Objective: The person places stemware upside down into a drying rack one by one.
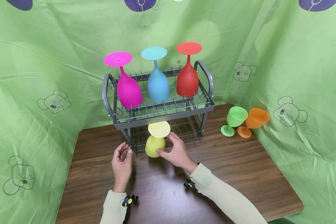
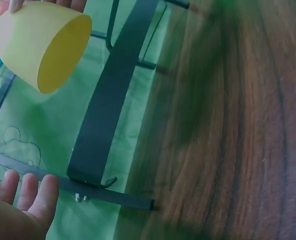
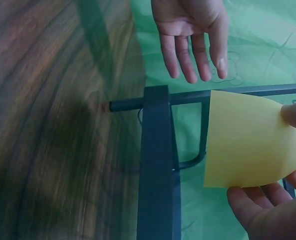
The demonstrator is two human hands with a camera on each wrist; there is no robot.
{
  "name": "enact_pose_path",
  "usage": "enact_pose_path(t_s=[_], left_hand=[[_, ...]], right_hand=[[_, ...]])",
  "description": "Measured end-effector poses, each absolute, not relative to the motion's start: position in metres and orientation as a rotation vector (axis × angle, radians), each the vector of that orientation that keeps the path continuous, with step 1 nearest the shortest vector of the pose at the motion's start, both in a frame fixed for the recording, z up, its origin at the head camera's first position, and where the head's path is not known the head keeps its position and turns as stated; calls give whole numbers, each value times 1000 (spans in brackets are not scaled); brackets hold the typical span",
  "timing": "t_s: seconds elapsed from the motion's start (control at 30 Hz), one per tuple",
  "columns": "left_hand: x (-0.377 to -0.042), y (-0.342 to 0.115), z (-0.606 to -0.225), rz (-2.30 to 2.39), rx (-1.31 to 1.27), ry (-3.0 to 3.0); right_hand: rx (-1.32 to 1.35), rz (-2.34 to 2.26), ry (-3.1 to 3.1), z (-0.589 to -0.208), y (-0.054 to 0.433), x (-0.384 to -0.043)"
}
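Observation:
A yellow plastic goblet [image 1: 156, 141] is held upside down just in front of the grey two-tier dish rack [image 1: 116, 123], its round foot upward. My right hand [image 1: 177, 152] grips its bowl [image 3: 247, 145] with thumb and fingers, above the wooden table [image 1: 235, 168]. My left hand [image 1: 121, 163] hovers to the left of the goblet with relaxed fingers [image 3: 190, 47] and holds nothing. From the left wrist the goblet's open mouth [image 2: 58, 52] shows at the top left, with the left fingers [image 2: 25, 192] at the bottom left.
Pink [image 1: 127, 88], blue [image 1: 158, 84] and red [image 1: 187, 79] goblets stand upside down on the rack's top tier. A green goblet [image 1: 234, 119] and an orange goblet [image 1: 254, 120] stand upright at the table's back right. Green cloth [image 1: 44, 62] walls the table in.

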State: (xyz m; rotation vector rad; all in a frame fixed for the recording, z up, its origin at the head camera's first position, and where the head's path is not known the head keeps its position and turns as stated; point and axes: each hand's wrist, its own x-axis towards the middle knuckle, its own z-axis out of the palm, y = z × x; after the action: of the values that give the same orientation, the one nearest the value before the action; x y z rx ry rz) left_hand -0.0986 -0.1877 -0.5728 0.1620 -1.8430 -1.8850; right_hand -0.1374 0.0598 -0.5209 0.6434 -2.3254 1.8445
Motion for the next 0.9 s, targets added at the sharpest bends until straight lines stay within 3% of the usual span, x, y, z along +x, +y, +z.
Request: enact_pose_path(t_s=[0.4, 0.9], left_hand=[[-131, -191, -571, -1825, 260, -1887], [-132, -180, -547, -1805, 298, -1819]], right_hand=[[598, 1529, -2501, -531, 35, -174], [562, 1412, -2651, -537, 15, -193]])
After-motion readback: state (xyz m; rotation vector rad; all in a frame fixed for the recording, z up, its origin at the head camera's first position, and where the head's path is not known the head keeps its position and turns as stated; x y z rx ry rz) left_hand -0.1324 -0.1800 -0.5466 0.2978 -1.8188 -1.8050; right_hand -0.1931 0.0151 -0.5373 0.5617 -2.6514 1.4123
